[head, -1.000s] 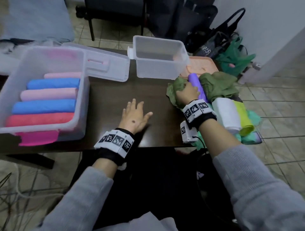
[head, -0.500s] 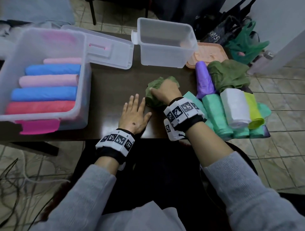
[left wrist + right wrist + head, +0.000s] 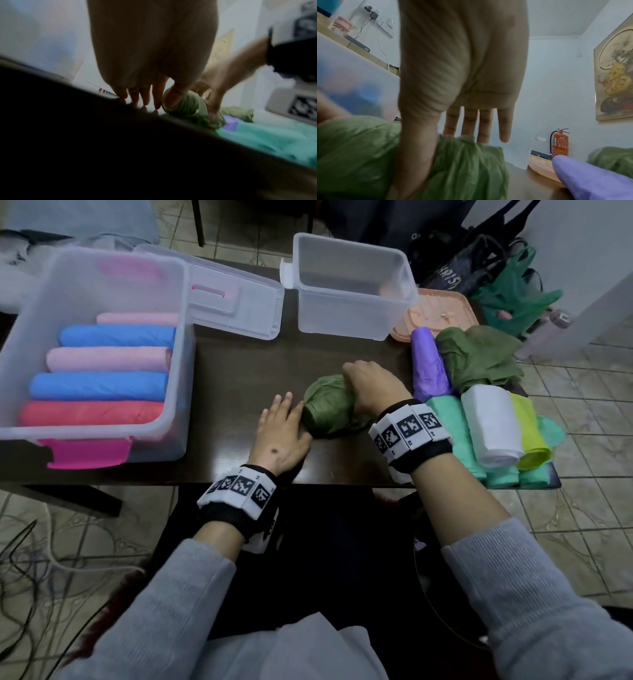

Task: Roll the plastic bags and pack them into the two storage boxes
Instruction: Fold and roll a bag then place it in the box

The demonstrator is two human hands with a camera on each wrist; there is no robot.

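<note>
Hands meet mid-table. Your right hand (image 3: 371, 392) grips the crumpled olive-green plastic bag (image 3: 327, 409), likely for rolling. Your left hand (image 3: 281, 436) lies flat, fingers spread, bracing it.

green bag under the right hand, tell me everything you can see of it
The olive-green bag is thin, crinkled plastic bunched into a loose lump, not yet a neat roll. It lies on the dark table near the front edge, between the two hands. The right hand rests on top and grips it, thumb down its side; the left hand lies flat, its thumb touching the bag's left end.
</note>
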